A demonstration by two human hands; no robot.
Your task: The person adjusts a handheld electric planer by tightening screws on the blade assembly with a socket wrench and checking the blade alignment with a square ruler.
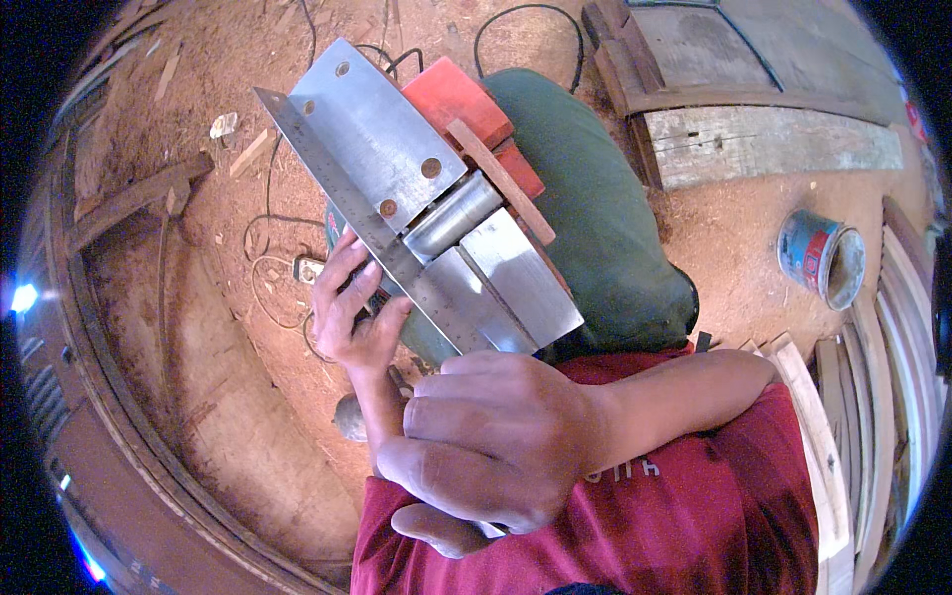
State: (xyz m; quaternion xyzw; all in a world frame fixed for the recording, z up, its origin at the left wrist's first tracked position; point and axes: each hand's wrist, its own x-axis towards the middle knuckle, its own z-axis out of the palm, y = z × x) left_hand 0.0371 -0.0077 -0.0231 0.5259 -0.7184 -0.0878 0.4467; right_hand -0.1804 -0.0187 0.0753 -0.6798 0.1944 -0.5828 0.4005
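An electric planer (531, 278) lies sole up across my lap, its bright metal plates facing me and the round cutter drum (456, 216) showing between them. Along its left edge runs a narrow metal strip (342, 188) with fine marks. My left hand (359, 312) is closed around the planer's left side, its fingers bent against the body. Nearer to me, my right hand (496, 436) is a fist just below the planer's near end. A sliver of bright metal shows under its fingers; the rest of what it holds is hidden.
Sawdust and wood scraps cover the floor, with a black cable (270, 198) and a white socket block (308, 268) left of the planer. An open paint can (843, 266) stands at right, near stacked wooden strips (858, 397). Wooden planks (773, 144) lie far right.
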